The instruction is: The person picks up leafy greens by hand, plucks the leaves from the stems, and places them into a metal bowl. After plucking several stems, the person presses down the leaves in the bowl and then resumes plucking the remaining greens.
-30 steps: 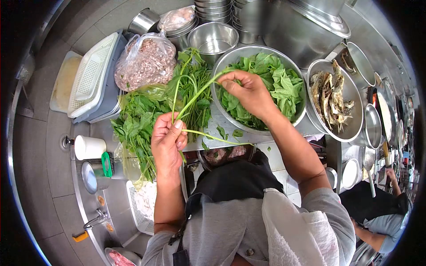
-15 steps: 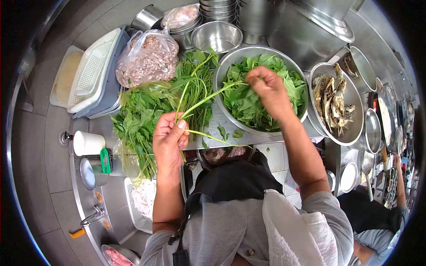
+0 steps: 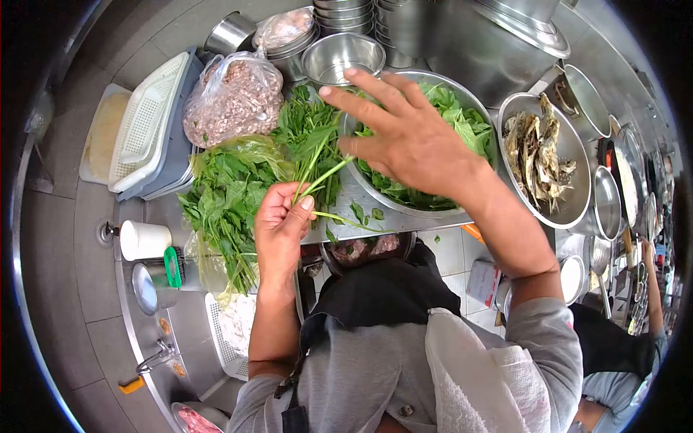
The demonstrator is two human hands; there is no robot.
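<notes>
My left hand [image 3: 284,224] is closed round a few long green stems [image 3: 328,175] that fan out to the right from its fingers. My right hand [image 3: 404,133], fingers spread, reaches across the left side of a large metal bowl [image 3: 440,213], its fingertips beside the stems' upper ends. Torn green leaves [image 3: 473,130] fill that bowl, partly hidden by the hand. Behind my left hand lies a heap of leafy greens [image 3: 231,191], partly in a yellowish plastic bag. A bunch of leafy stems [image 3: 307,123] rests between the heap and the bowl.
A bag of minced meat [image 3: 234,101] and stacked plastic baskets [image 3: 148,119] stand at the left. Dried fish [image 3: 535,155] fills a metal bowl on the right. An empty metal bowl [image 3: 342,58] sits at the back. Another person's arm [image 3: 652,285] shows at far right.
My right hand has moved left from over the leaves toward the stems, and its fingers have opened from a closed grip. My left hand still holds the stems.
</notes>
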